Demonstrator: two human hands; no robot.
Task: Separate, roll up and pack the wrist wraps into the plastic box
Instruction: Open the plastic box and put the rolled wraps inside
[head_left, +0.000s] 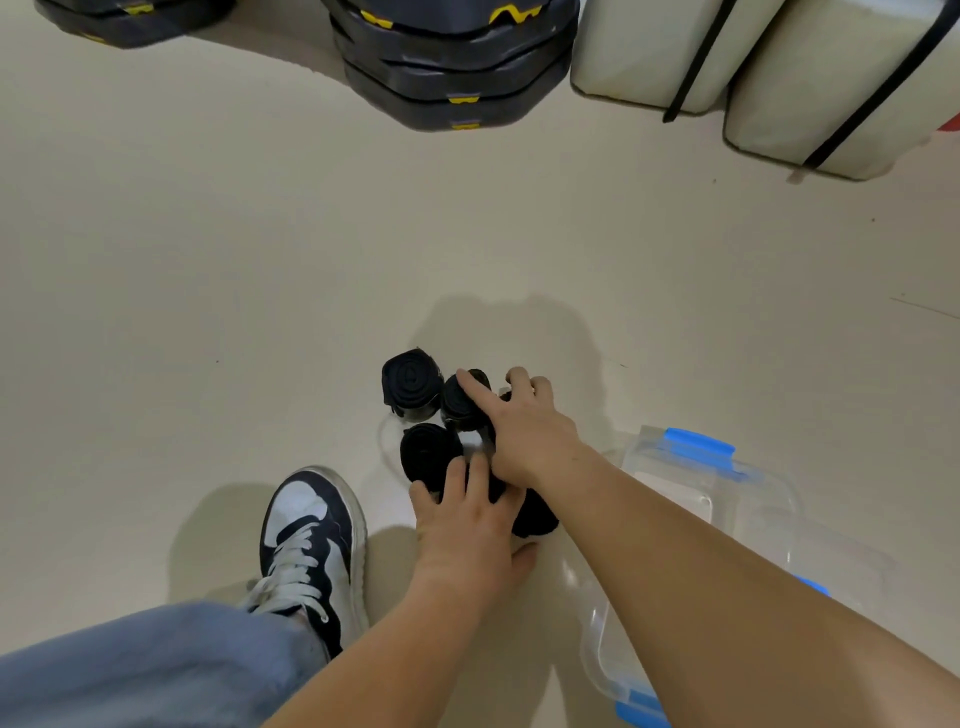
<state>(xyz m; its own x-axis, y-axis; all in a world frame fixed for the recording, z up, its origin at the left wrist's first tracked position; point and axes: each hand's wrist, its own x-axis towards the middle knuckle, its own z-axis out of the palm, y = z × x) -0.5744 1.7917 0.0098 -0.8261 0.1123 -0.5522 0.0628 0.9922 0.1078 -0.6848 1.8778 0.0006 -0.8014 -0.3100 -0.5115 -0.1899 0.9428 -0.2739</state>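
Several black rolled wrist wraps stand close together on the floor: one at the far left, one in the middle, one nearer me and one low on the right. My right hand reaches over them, its index finger lying straight along the middle roll and its other fingers curled over a roll behind that is mostly hidden. My left hand rests with spread fingers on the near rolls, thumb out to the right. The clear plastic box with blue latches stands to the right, partly behind my right forearm.
My left foot in a black and white sneaker is planted just left of the rolls. Stacked black and yellow weight plates and pale padded blocks with black straps stand at the far edge of the floor.
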